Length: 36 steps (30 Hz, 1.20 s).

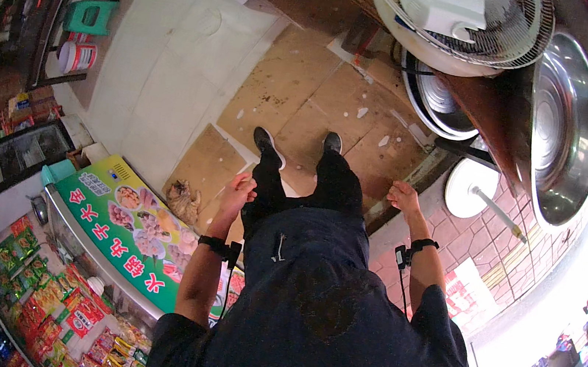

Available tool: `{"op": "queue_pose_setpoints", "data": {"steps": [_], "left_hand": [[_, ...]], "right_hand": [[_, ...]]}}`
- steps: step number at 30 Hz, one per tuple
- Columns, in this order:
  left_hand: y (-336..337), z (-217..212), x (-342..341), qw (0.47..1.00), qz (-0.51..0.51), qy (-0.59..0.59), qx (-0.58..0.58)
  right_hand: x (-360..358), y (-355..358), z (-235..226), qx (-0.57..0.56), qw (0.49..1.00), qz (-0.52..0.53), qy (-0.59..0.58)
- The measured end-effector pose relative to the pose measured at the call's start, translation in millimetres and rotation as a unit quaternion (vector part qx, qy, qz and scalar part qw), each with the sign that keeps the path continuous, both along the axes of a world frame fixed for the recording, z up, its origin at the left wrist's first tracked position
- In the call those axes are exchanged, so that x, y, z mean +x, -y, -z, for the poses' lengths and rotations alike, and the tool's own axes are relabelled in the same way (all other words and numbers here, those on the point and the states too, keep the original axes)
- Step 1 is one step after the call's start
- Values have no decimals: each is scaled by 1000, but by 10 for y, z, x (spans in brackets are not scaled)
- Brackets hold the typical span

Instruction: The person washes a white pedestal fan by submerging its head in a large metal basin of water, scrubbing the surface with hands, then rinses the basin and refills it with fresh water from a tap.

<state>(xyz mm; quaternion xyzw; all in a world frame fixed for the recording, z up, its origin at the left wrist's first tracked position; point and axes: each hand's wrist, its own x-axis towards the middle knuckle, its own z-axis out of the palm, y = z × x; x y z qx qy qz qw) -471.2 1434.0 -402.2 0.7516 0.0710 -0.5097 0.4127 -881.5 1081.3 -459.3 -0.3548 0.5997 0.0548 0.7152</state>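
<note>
My left hand (237,191) hangs in front of my body on the left, its fingers curled in, and I see nothing in it. On the right, my right hand (404,196) is also closed, with no object showing between the fingers. Both touch nothing. A black strap with a small dark device and a cable goes round each wrist: the left strap (217,246) and the right strap (422,245). Nearest my left hand is a brown striped shape, apparently a curled-up cat (184,199), on the floor beside a freezer with a green picture panel (129,225).
Flattened cardboard (285,78) covers the floor ahead. At the upper right stand a fan cage (505,44), a large metal basin (564,137) and a white round base with a pole (460,187). Snack packets (80,311) fill the lower left. A green stool (92,16) stands far left.
</note>
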Motion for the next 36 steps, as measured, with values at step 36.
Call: {"op": "queue_pose_setpoints", "data": {"steps": [36], "left_hand": [[-455,-230,-630,993,-107,-40,-12]], "right_hand": [[-466,-75,167,-2,994,-83,-71]]}}
